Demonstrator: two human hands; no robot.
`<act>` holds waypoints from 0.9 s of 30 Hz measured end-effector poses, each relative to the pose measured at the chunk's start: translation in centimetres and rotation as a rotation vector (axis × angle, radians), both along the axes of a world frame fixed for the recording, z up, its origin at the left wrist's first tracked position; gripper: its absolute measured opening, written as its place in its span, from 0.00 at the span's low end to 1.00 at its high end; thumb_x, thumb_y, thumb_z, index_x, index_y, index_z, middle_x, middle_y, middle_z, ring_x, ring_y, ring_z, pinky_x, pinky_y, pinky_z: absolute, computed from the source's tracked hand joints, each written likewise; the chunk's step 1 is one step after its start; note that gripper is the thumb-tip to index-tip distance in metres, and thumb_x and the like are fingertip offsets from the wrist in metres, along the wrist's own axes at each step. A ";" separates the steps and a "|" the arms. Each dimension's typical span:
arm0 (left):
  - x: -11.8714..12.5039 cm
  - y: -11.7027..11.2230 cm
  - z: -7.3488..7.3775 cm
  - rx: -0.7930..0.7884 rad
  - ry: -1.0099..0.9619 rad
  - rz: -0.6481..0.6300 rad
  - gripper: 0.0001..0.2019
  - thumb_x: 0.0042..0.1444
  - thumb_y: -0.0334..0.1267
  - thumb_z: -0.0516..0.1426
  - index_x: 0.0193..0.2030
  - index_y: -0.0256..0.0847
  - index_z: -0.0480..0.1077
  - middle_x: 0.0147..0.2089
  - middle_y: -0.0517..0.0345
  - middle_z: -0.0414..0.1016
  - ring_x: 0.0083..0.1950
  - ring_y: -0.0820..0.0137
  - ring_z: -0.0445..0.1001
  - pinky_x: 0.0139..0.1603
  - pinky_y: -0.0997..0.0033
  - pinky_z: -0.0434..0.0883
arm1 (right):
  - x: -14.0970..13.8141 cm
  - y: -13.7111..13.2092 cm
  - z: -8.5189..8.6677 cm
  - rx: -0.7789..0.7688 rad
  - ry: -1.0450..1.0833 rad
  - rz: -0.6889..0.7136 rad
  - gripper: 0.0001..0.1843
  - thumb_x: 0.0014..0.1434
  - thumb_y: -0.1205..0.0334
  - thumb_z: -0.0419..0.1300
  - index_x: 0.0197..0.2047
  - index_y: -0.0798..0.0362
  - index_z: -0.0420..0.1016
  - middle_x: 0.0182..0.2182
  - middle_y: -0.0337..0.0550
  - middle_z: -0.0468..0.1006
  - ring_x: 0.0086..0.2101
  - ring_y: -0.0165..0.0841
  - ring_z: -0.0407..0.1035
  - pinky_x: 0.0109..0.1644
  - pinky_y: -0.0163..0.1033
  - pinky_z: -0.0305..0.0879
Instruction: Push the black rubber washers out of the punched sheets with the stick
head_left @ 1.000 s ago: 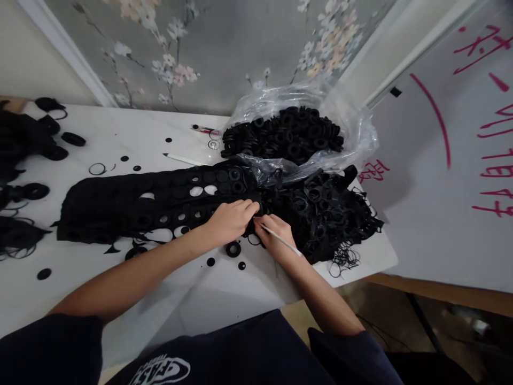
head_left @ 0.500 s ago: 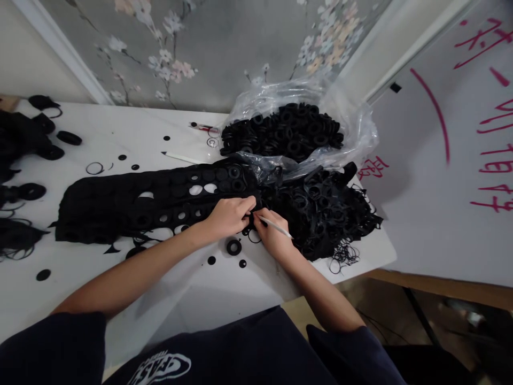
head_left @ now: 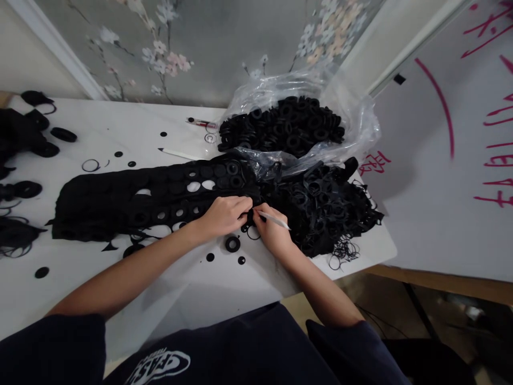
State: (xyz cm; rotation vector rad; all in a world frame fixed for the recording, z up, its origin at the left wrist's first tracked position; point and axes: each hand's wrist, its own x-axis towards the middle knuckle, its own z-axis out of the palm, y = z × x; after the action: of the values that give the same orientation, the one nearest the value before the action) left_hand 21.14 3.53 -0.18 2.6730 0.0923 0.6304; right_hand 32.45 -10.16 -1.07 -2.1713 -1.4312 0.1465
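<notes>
A long black rubber sheet [head_left: 104,184] with rows of round cut-outs and rings lies across the table. At its right end my left hand [head_left: 226,216] has curled fingers closed on the sheet's edge. Close beside it, my right hand [head_left: 273,230] pinches a slim white pen-like tool [head_left: 276,220], its back end slanting out to the right. The tool's working tip is hidden between the fingers and the dark rubber. Just below the hands lie a thick black ring [head_left: 232,244] and a thin ring [head_left: 254,232].
A clear plastic bag [head_left: 363,125] holding many black rubber rings [head_left: 294,120] stands behind. To the right is a heap of rubber scraps [head_left: 320,203]. A white pencil [head_left: 176,153] and small black discs [head_left: 210,257] lie about. More black rubber [head_left: 20,133] sits left; a whiteboard [head_left: 433,214] stands right.
The whole view has shifted slightly. Both hands stay at the sheet's right end, with the white tool still in my right hand at nearly the same slant.
</notes>
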 end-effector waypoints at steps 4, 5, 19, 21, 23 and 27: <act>-0.1 0.0 0.1 0.014 -0.095 -0.022 0.07 0.51 0.25 0.52 0.28 0.40 0.60 0.25 0.64 0.66 0.25 0.74 0.66 0.25 0.74 0.57 | -0.1 0.1 0.2 0.000 0.026 -0.020 0.08 0.63 0.65 0.52 0.34 0.54 0.71 0.26 0.44 0.76 0.28 0.34 0.71 0.33 0.34 0.61; -0.2 0.0 0.1 0.003 -0.115 -0.023 0.07 0.51 0.25 0.52 0.27 0.40 0.60 0.24 0.65 0.65 0.25 0.74 0.65 0.25 0.74 0.57 | -0.1 0.1 0.3 -0.002 0.030 -0.025 0.08 0.62 0.65 0.52 0.34 0.54 0.71 0.27 0.44 0.77 0.28 0.34 0.71 0.32 0.34 0.61; -1.7 0.3 0.5 -0.250 -0.483 0.106 0.09 0.48 0.25 0.57 0.35 0.40 0.66 0.28 0.65 0.65 0.27 0.79 0.65 0.25 0.81 0.66 | 0.3 0.2 0.6 0.022 0.179 -0.098 0.06 0.60 0.64 0.55 0.33 0.52 0.72 0.28 0.43 0.78 0.28 0.35 0.72 0.33 0.36 0.61; -1.9 0.0 0.5 -0.294 -0.552 0.140 0.10 0.47 0.25 0.59 0.36 0.41 0.67 0.28 0.64 0.67 0.27 0.77 0.66 0.25 0.80 0.67 | 0.2 0.2 0.7 0.029 0.193 -0.104 0.06 0.60 0.64 0.55 0.32 0.52 0.72 0.27 0.43 0.77 0.28 0.35 0.71 0.33 0.37 0.62; -2.1 -0.3 1.3 -0.330 -0.627 0.193 0.10 0.46 0.26 0.59 0.35 0.41 0.68 0.29 0.63 0.69 0.28 0.76 0.67 0.23 0.79 0.66 | 0.3 0.1 0.8 0.038 0.210 -0.108 0.06 0.60 0.64 0.55 0.31 0.52 0.72 0.27 0.42 0.77 0.28 0.35 0.71 0.34 0.38 0.62; -2.4 -0.2 4.6 -0.409 -0.673 0.317 0.05 0.47 0.27 0.58 0.32 0.40 0.70 0.30 0.60 0.69 0.28 0.76 0.67 0.23 0.79 0.63 | 0.6 -0.1 0.8 0.105 0.308 -0.095 0.07 0.59 0.62 0.56 0.31 0.52 0.73 0.27 0.42 0.77 0.30 0.35 0.71 0.35 0.38 0.64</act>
State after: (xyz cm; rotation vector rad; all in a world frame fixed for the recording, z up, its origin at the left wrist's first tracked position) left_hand 18.69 3.36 4.44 1.9534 0.4091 1.4034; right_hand 33.05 -10.25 -0.29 -2.0234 -1.1359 0.3478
